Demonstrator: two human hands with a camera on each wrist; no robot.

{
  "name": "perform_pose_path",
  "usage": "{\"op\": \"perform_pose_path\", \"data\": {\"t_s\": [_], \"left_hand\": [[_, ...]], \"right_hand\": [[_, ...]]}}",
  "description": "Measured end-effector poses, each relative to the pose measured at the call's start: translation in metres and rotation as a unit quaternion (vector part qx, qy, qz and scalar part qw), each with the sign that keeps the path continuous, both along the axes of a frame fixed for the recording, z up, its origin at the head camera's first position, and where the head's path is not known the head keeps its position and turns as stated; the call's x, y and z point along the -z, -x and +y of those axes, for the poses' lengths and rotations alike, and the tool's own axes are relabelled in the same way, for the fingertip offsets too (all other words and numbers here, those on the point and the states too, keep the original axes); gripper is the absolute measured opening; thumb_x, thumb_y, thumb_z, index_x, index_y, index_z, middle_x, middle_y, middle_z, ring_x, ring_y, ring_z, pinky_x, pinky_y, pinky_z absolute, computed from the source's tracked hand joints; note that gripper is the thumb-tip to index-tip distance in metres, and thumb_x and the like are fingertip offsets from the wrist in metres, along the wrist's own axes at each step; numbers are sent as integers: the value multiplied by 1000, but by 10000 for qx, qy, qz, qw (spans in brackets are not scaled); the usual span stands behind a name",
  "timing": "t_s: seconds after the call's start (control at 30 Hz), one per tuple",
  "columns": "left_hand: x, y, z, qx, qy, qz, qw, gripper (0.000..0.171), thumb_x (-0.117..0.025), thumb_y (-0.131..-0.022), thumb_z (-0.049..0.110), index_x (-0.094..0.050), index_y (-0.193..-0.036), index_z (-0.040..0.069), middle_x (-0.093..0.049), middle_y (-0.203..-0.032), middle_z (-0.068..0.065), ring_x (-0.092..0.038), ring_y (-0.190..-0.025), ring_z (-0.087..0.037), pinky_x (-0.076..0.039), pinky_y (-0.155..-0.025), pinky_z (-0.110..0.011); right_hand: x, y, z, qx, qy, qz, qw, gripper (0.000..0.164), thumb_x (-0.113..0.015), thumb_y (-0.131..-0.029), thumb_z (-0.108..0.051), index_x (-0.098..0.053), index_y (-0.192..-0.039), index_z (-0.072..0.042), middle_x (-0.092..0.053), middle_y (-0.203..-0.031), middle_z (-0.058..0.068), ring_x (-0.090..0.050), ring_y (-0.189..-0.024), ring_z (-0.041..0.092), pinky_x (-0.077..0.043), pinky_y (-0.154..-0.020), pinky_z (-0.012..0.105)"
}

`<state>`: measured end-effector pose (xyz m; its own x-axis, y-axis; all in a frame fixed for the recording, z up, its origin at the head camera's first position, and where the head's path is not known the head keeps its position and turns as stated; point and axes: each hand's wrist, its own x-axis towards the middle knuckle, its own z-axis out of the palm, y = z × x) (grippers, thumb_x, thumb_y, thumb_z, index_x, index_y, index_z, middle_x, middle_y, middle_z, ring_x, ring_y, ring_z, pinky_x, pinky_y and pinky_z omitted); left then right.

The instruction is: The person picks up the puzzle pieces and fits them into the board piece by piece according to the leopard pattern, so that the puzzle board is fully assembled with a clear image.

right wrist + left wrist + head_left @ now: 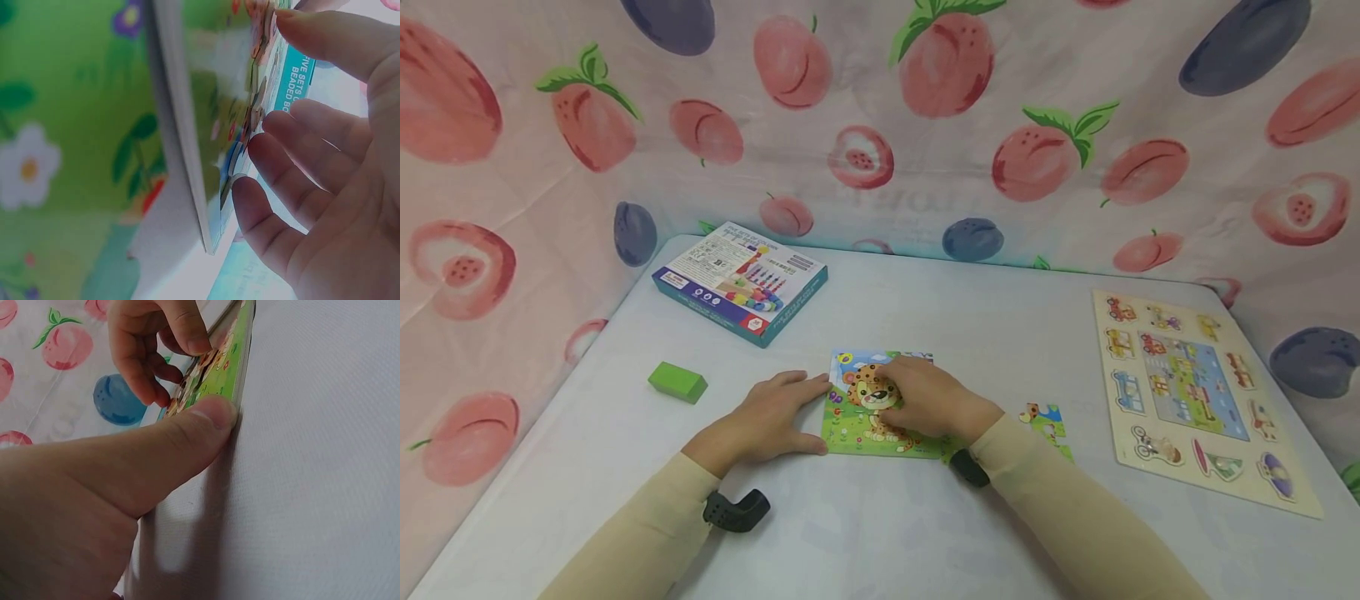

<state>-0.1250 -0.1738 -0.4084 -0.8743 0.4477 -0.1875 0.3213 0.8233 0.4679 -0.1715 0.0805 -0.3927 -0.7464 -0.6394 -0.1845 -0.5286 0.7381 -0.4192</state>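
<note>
Two hands, the left hand (763, 421) and the right hand (928, 396), at one leopard puzzle (850, 437)

Head view: the leopard puzzle lies flat mid-table, its near edge running nearly level. At its nine o'clock edge the left hand rests with fingers extended and thumb spread, touching the side and gripping nothing. From three o'clock the right hand reaches over the leopard's face, fingers loosely bent; whether they have hold of a piece cannot be told here. White tabletop (880, 533) stretches beyond the puzzle at twelve and before it at six. Well apart at nine sits a green block (677, 382), smooth and oblong; between ten and eleven lies a flat, glossy printed box (741, 283). Loose puzzle pieces (1047, 422) with knobbed outlines lie at three, and farther that way a pale vehicle board (1120, 422), rectangular. A fruit-print cloth (880, 92) hangs creased behind.

Left wrist view: the left thumb touches the thin grey-white edge of the puzzle; towards eleven, the right fingers hang bent over its surface. The tabletop shows a fine weave.

Right wrist view: thumb and fingers stand apart, tips at the puzzle's face, where piece edges look slightly raised. A blurred green flowered panel (75, 94) fills nine o'clock.
</note>
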Motion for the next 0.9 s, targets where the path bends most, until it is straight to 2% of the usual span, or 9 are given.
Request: {"op": "perform_pose_path", "data": {"t_s": [0.37, 0.67, 0.9], "left_hand": [[0, 0, 0, -4, -1, -9, 10000, 83, -83, -81, 39, -47, -150, 11, -45, -153, -8, -30, -143, -38, -26, -111, -63], [1, 0, 0, -7, -1, -2, 10000, 82, -83, -81, 39, -47, -150, 11, -45, -153, -7, -30, -144, -37, -26, -111, -63], [1, 0, 0, -9, 21, -18, 10000, 82, -83, -82, 40, -47, -150, 11, -44, -154, -7, -29, -144, -37, -26, -112, -63]], "right_hand": [[2, -1, 1, -44, 28, 75, 10000, 58, -72, -91, -29, -54, -139, -2, -56, -137, 12, -51, -127, 27, -41, -107, 40], [1, -3, 0, 51, -43, 3, 10000, 62, -75, -89, -33, -54, -140, -5, -56, -139, 11, -47, -132, 28, -38, -110, 41], [1, -3, -3, 51, -110, 113, 9999, 59, -74, -90, -34, -56, -138, -5, -57, -136, 10, -50, -128, 27, -40, -108, 41]]}}
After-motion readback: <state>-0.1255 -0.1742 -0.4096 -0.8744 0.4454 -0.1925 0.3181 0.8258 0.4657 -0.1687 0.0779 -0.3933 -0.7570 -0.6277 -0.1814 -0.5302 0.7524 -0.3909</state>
